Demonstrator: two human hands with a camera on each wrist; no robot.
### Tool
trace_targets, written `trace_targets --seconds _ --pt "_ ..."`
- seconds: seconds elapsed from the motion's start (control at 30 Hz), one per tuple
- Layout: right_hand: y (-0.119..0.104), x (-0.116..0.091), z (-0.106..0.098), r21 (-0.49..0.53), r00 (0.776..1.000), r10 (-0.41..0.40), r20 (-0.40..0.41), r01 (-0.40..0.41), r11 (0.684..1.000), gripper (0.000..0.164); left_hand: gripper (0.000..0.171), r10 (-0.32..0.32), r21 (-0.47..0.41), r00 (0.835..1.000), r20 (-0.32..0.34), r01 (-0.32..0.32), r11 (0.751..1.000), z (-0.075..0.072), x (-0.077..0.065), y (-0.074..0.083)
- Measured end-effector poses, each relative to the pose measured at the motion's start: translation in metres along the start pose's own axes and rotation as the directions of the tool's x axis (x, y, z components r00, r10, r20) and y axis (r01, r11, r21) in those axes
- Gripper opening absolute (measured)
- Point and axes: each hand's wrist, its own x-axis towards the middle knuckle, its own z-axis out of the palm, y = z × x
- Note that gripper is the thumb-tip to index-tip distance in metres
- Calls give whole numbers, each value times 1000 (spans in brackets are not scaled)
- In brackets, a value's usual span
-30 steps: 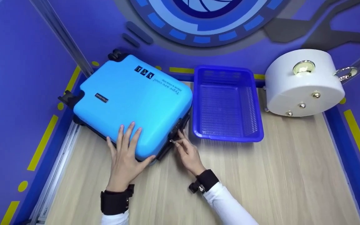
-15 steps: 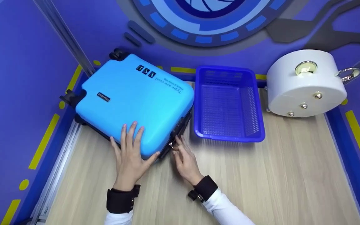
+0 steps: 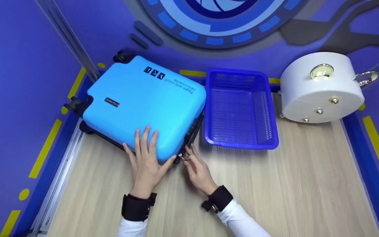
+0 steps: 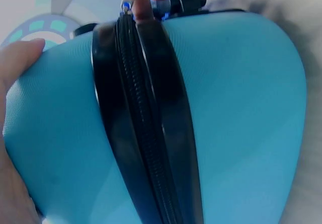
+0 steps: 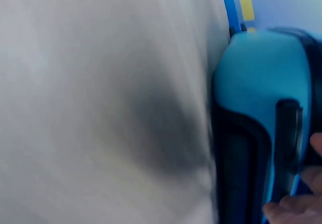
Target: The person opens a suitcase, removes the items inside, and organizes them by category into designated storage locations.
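A bright blue hard-shell suitcase (image 3: 143,105) lies flat at the left, its wheels toward the back left. My left hand (image 3: 147,171) rests on its near side, fingers spread straight over the top shell and thumb by the near corner. At the handle side, my right hand (image 3: 200,174) pinches a metal zipper pull (image 3: 181,156) close to that corner. In the left wrist view, the closed-looking zipper (image 4: 141,103) runs along the black band, with the pull at its top between fingers. The right wrist view shows only some fingertips (image 5: 297,206) beside the dark handle (image 5: 288,133).
A blue plastic basket (image 3: 209,140) stands right of the suitcase, very close to its corner. Farther right is a white round-sided case (image 3: 321,95) with gold knobs and a ring handle. Purple panels (image 3: 21,82) wall in the wooden tabletop (image 3: 291,191).
The suitcase has turned slightly and shifted a little right. My left hand has moved right with it. The zipper pull, in my right hand, sits nearer the suitcase's near corner.
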Motion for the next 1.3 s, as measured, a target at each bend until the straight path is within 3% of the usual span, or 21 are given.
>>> trace_targets --seconds 0.2,0.33,0.47,0.6,0.8,1.07,1.3 --pt "15 7 -11 89 999 53 9 -53 995 7 95 -25 -11 999 -31 25 1000 13 7 13" --pt "17 9 -14 73 999 50 -15 -49 996 7 95 -13 -62 999 -43 10 998 16 10 15" --pt "14 7 -14 27 999 15 -32 -15 1000 5 97 35 -92 999 41 -31 995 6 10 8" --pt "9 4 -12 14 999 -2 -46 3 1000 4 100 101 -119 984 148 -84 989 -10 14 -5" --pt "0 -5 -6 5 999 -15 -45 15 1000 5 107 151 -132 969 197 -127 983 -23 25 -27" --pt "-9 -18 7 116 999 29 -22 -26 993 6 116 138 -95 976 170 -123 988 -20 27 -37" --pt "-11 -11 -3 248 995 86 43 -94 964 8 118 153 -23 985 74 -152 988 -10 26 -34"
